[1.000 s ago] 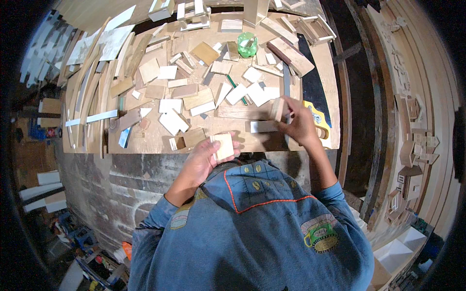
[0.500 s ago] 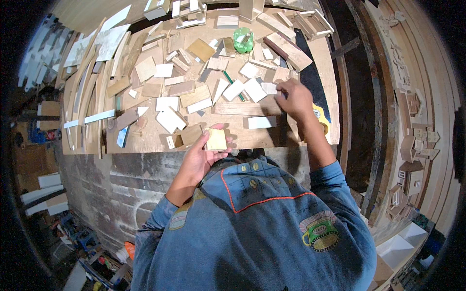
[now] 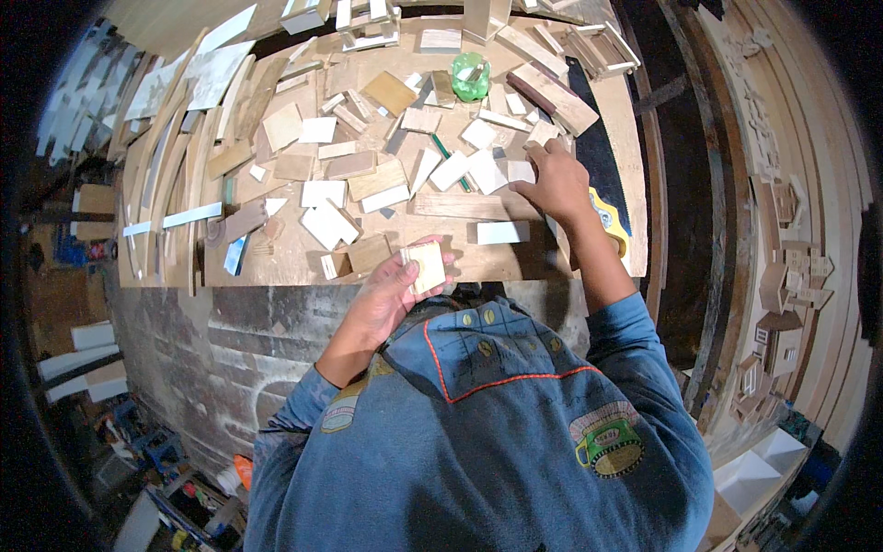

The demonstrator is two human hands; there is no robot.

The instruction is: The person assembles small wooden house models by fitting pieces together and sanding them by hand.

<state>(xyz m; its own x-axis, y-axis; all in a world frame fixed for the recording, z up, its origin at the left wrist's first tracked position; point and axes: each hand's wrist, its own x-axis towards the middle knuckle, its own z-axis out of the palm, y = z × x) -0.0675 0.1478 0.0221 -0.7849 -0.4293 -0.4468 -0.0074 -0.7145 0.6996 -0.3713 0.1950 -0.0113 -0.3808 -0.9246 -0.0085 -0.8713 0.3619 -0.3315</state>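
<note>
My left hand (image 3: 388, 296) holds a small pale yellow wooden block (image 3: 426, 268) at the table's front edge, thumb on top and fingers around its far side. To the right, my right hand (image 3: 557, 182) hovers low over the scattered wood pieces, its thumb and fingers apart. Between them, close to the thumb, lies a small pale square piece (image 3: 521, 172). White-faced offcuts (image 3: 486, 172) are spread left of that hand, and a white rectangular piece (image 3: 503, 232) rests nearer to me. A long flat wood strip (image 3: 464, 204) lies just behind it.
At the right edge lies a handsaw with a yellow handle (image 3: 610, 221). A green plastic cup (image 3: 471, 78) stands toward the back, and a green pencil (image 3: 451, 161) lies among the offcuts. Long thin strips (image 3: 175, 175) are piled at the left; small wooden frames (image 3: 600, 51) stand at the back right.
My right hand has opened, its thumb and fingers spreading apart near the small pale piece. My left hand has tilted the yellow block, still holding it. The view has shifted slightly.
</note>
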